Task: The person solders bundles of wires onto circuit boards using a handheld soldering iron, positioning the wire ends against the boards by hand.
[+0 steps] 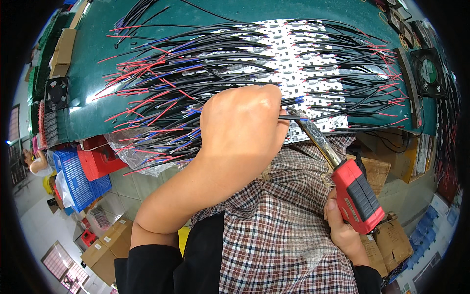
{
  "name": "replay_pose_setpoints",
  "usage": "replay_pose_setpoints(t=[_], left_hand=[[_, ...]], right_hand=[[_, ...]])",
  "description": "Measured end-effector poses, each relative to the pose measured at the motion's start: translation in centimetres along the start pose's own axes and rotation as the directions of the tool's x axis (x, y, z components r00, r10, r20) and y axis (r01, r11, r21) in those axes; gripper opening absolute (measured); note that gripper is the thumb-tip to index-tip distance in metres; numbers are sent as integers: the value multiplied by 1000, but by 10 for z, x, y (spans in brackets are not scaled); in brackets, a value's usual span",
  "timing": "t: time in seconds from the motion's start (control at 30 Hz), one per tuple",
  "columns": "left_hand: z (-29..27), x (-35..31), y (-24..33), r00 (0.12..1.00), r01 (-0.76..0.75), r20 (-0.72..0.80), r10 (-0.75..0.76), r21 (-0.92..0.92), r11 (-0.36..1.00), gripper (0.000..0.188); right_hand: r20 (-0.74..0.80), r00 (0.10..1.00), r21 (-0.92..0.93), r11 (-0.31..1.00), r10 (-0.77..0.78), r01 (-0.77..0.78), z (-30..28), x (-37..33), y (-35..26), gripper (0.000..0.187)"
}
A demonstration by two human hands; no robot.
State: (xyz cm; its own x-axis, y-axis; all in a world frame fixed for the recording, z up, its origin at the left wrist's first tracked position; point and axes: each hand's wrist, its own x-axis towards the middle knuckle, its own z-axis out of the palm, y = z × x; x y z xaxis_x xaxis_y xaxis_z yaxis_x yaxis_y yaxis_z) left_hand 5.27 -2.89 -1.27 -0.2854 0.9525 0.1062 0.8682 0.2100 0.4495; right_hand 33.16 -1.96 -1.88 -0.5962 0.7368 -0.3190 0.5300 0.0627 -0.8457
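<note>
My left hand [240, 125] is closed, pinching a black cable [293, 117] whose end points right over the white circuit boards [320, 93]. Below and to the right, my right hand [340, 225] is wrapped round the red and black handle of a soldering gun [360, 196]. Its metal shaft slants up to the left, and the tip meets the boards close to the cable's end; whether they touch, I cannot tell. Many black cables with red and blue wire ends [147, 68] fan out left from the boards. More black cables [362, 59] spread to the right. My left fingertips are partly hidden.
The boards lie on a green tabletop [93, 59]. A black fan [427, 72] stands at the right and another fan [56, 93] at the left edge. Blue crate [81, 174], red bin [98, 159] and cardboard boxes [110, 250] stand on the floor to the left.
</note>
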Motion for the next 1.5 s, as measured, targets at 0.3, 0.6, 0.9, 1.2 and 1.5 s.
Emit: replay_pose_setpoints(t=[0.3, 0.6, 0.9, 1.2, 1.5], left_hand=[[-3, 4, 1, 998, 21, 62, -21, -5, 1000, 15], [-4, 9, 0, 994, 31, 100, -33, 22, 999, 12], [-7, 13, -5, 990, 10, 140, -9, -6, 1000, 14], [-5, 9, 2, 994, 14, 111, -16, 20, 1000, 12], [-4, 11, 3, 991, 26, 128, -31, 41, 999, 13]], right_hand=[[-1, 982, -30, 982, 188, -188, -2, -13, 1, 24], [-5, 998, -51, 997, 62, -62, -5, -13, 3, 26], [-84, 995, -107, 993, -50, 41, 1, -9, 6, 26], [-13, 1000, -77, 997, -28, 27, -1, -6, 5, 23], [44, 998, -71, 997, -35, 38, -6, -15, 8, 32]])
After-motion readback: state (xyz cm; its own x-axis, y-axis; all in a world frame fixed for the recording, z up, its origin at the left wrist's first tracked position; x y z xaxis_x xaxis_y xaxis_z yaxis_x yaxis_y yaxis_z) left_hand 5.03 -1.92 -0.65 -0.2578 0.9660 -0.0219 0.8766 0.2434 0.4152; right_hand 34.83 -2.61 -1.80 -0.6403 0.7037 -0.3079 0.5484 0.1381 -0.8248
